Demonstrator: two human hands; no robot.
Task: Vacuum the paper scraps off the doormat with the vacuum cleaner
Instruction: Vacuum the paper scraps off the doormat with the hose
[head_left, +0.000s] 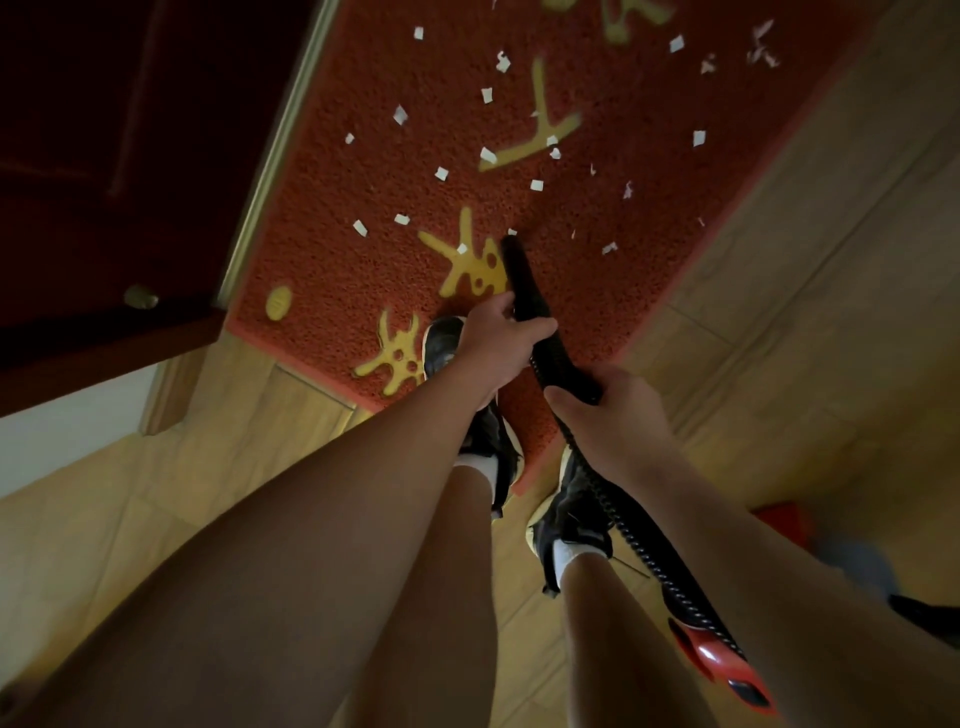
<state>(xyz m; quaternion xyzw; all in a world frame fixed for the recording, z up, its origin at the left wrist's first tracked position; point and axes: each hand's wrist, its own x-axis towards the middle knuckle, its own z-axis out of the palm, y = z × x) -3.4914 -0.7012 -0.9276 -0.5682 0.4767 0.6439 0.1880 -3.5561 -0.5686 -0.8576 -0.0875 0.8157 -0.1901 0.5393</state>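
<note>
A red doormat (623, 156) with yellow figures lies ahead, strewn with several white paper scraps (487, 95). A black vacuum nozzle (519, 270) points down onto the mat, its tip beside a small scrap near a yellow figure. My left hand (501, 345) grips the nozzle tube from the left. Just behind it, my right hand (613, 415) grips the black ribbed hose (639, 551). The hose runs back past my right leg to the red vacuum body (722, 670) at the lower right.
A dark red door (130, 156) with a metal-edged frame borders the mat's left side. Both my feet in black shoes (493, 431) stand at the mat's near edge. Beige floor tiles (831, 312) surround the mat. A red object (784, 519) lies at the right.
</note>
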